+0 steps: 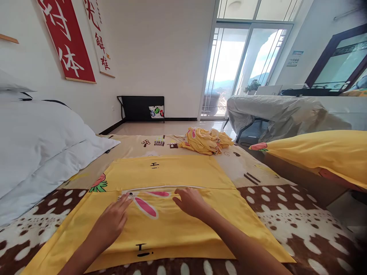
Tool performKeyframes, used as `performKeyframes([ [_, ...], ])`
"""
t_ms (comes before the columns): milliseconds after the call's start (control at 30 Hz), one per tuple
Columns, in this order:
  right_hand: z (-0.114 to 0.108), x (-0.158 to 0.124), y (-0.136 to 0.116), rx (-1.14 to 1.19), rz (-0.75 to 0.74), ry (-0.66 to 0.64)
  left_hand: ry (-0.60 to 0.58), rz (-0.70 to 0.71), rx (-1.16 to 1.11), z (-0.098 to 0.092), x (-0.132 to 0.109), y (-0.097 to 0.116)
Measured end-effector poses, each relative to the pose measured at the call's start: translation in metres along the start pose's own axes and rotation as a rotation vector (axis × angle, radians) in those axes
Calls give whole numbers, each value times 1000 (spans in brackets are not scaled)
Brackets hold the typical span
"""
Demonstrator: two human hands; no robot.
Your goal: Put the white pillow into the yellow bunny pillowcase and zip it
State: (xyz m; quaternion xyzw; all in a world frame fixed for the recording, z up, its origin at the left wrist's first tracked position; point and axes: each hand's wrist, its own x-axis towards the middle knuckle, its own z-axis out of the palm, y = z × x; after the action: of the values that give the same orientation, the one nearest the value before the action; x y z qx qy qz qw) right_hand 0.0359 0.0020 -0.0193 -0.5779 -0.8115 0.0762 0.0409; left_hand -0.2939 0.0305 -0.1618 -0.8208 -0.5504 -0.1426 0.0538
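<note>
Two bare hands rest on a yellow fabric cover (177, 233), set apart from each other with a stretch of the cloth between them. The left hand (110, 218) lies palm down, its fingers reaching to one end of a pale-edged slit (160, 187); the right hand (190, 202) has its fingers bent over the cloth just below the slit, towards the other end. Whether either one pinches the fabric, I cannot tell, as the fingertips and the thumbs' undersides are partly hidden. Placed so, at the two sides, they probably hold the near layer level and stop it from sliding. Pink rabbit ears (145, 207) are printed between them.

The cover is spread flat under and around both hands, most likely so that the whole slit is within reach, and the patterned blanket (286, 225) beneath gives it a soft, wide support. Well beyond the right hand lies a crumpled yellow cloth (206, 141), perhaps pushed there to leave room. White pillows (43, 130) are heaped to the left of the left hand, and a puffed yellow pillow (321, 149) sits far to the right of the right hand, both outside the working area.
</note>
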Motion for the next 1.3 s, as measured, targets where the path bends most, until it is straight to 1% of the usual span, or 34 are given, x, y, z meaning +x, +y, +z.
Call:
performKeyframes([
  [67,13,16,-12,7,-115,49,-103,109,-119,-6,57,41],
  [133,34,29,-15,9,-183,80,-184,149,-206,-12,105,75],
  [200,56,37,-13,15,-202,86,-205,163,-228,-15,139,97],
  [267,74,41,-8,37,-230,112,-224,176,-237,-15,158,109],
  [333,87,43,-2,51,-247,159,-255,191,-252,-12,164,113],
  [433,102,45,4,51,-213,204,-305,203,-272,-4,164,108],
  [567,114,53,8,62,-194,202,-368,202,-295,9,164,93],
  [633,116,56,8,52,-197,180,-370,192,-286,15,166,87],
  [800,117,58,7,-31,-201,113,-319,118,-196,25,169,82],
  [967,125,61,7,-103,-270,165,-293,120,-144,30,179,77],
  [1033,128,62,7,-124,-313,210,-272,134,-119,31,186,72],
  [1167,132,58,5,-117,-427,356,-220,155,-57,35,197,62],
  [1300,130,56,2,-78,-550,472,-121,185,25,40,206,58],
])
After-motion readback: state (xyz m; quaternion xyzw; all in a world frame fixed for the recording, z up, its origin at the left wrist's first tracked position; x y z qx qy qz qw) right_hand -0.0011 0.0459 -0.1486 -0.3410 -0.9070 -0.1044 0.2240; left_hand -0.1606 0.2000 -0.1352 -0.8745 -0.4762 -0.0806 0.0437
